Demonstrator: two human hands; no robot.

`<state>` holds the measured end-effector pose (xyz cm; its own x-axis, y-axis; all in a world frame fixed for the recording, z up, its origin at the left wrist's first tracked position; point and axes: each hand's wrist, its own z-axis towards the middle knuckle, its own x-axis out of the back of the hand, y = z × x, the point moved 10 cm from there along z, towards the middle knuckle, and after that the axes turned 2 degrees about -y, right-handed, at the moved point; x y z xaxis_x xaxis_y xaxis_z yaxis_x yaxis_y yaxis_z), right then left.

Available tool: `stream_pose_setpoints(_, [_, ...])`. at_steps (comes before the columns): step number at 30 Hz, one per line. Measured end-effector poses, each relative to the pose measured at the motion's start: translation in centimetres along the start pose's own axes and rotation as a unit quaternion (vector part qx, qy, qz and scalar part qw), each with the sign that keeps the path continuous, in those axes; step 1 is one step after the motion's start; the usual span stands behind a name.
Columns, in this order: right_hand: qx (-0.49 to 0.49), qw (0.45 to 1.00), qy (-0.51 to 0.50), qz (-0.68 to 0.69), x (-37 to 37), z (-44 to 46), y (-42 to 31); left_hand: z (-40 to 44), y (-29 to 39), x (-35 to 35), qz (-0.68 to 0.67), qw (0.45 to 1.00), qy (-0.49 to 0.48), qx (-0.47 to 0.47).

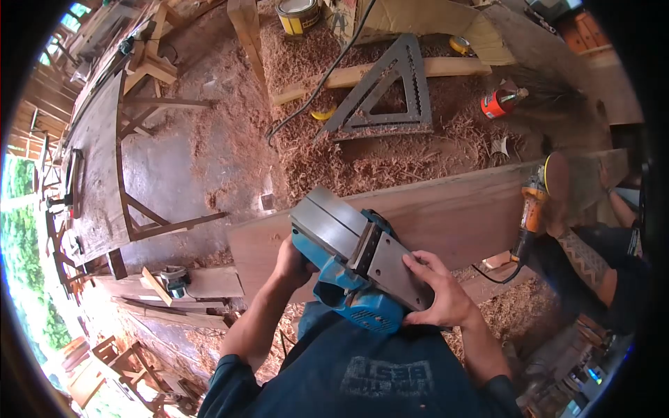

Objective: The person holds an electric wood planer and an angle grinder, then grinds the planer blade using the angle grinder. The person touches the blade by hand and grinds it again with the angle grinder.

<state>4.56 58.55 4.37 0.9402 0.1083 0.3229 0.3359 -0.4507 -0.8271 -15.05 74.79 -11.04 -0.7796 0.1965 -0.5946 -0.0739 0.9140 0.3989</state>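
A blue electric hand planer (359, 254) is held up in front of my shirt, its metal sole and blade slot turned upward. My left hand (293, 265) grips its far left end, the fingers partly hidden behind the blue body. Around the right end of the planer, my right hand (442, 292) is closed, with fingers on the metal sole and the thumb at the lower edge. Beneath and beyond the planer lies a wide wooden board (453, 216).
An orange angle grinder (533, 209) with a yellow disc is at the board's right. Beyond are a metal triangle square (417, 90), a red can (496, 104), a yellow tin (298, 19) and wood shavings. Another person's arm (619, 205) shows at far right.
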Motion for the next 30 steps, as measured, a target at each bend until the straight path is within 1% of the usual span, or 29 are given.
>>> stream_pose_setpoints(1, [-0.004,1.000,-0.002,0.003,0.0,0.1,0.0,-0.2,0.8,0.1,0.070,0.992,0.055,-0.090])
stream_pose_setpoints(2, [-0.007,1.000,-0.003,0.005,0.1,0.2,0.1,-0.9,2.1,0.3,0.139,0.968,0.109,-0.178])
stream_pose_setpoints(3, [-0.013,1.000,-0.005,0.010,0.1,0.2,0.1,-1.7,4.1,-0.6,0.290,0.911,0.098,-0.274])
stream_pose_setpoints(6, [-0.003,1.000,-0.002,-0.001,0.7,0.4,-0.1,-2.9,3.6,-0.5,0.259,0.885,0.170,-0.348])
stream_pose_setpoints(7, [0.006,1.000,-0.003,-0.008,0.9,0.4,-0.1,-2.5,3.7,-0.4,0.275,0.884,0.156,-0.346])
stream_pose_setpoints(8, [0.017,1.000,-0.007,-0.015,1.0,0.5,0.1,-1.3,2.3,0.6,0.211,0.945,0.113,-0.224])
stream_pose_setpoints(9, [0.028,0.999,-0.011,-0.020,1.1,0.6,0.2,-1.3,1.9,0.3,0.142,0.983,0.068,-0.097])
stream_pose_setpoints(10, [0.029,0.999,-0.023,-0.027,1.1,0.7,0.3,-1.5,0.9,-0.8,0.070,0.997,0.022,0.030])
stream_pose_setpoints(11, [0.032,0.998,-0.035,-0.034,1.3,0.9,0.2,-1.5,0.0,-1.3,0.026,0.993,0.027,0.116])
stream_pose_setpoints(14, [0.037,0.997,-0.059,-0.038,1.5,1.2,0.3,-1.5,-2.1,-0.1,0.034,0.986,-0.027,0.160])
stream_pose_setpoints(15, [0.037,0.996,-0.066,-0.038,1.6,1.1,0.3,-1.1,-3.4,2.0,-0.001,0.991,0.022,0.129])
stream_pose_setpoints(16, [0.032,0.997,-0.068,-0.036,1.7,1.1,0.3,-1.1,-0.1,1.6,0.190,0.979,0.038,-0.065])
stream_pose_setpoints(17, [0.028,0.997,-0.069,-0.034,1.8,1.0,0.1,-2.4,2.6,-0.5,0.369,0.893,0.052,-0.254])
stream_pose_setpoints(18, [0.025,0.997,-0.071,-0.032,1.8,1.1,0.0,-4.9,3.7,-3.8,0.520,0.739,0.062,-0.423])
stream_pose_setpoints(19, [0.024,0.997,-0.068,-0.031,1.9,1.1,0.1,-4.0,2.1,-0.4,0.308,0.881,0.142,-0.330])
stream_pose_setpoints(22, [0.025,0.997,-0.059,-0.032,1.7,1.0,0.1,-4.2,2.2,-0.5,0.255,0.889,0.173,-0.339])
stream_pose_setpoints(24, [0.030,0.997,-0.057,-0.039,1.8,1.0,-0.2,-2.6,1.7,-0.3,0.244,0.949,0.091,-0.179])
stream_pose_setpoints(25, [0.035,0.997,-0.057,-0.037,1.9,1.1,-0.3,-2.6,1.2,-1.6,0.120,0.991,0.045,-0.041])
stream_pose_setpoints(26, [0.040,0.997,-0.055,-0.034,1.9,1.0,-0.2,-3.1,-0.1,-3.2,-0.009,0.995,-0.004,0.099])
stream_pose_setpoints(27, [0.045,0.997,-0.054,-0.029,1.8,1.1,-0.1,-2.4,-0.7,-2.8,0.012,0.991,-0.054,0.122])
stream_pose_setpoints(30, [0.074,0.995,-0.044,-0.056,1.9,1.1,-0.4,-1.7,-1.4,-0.9,0.011,0.997,0.025,0.067])
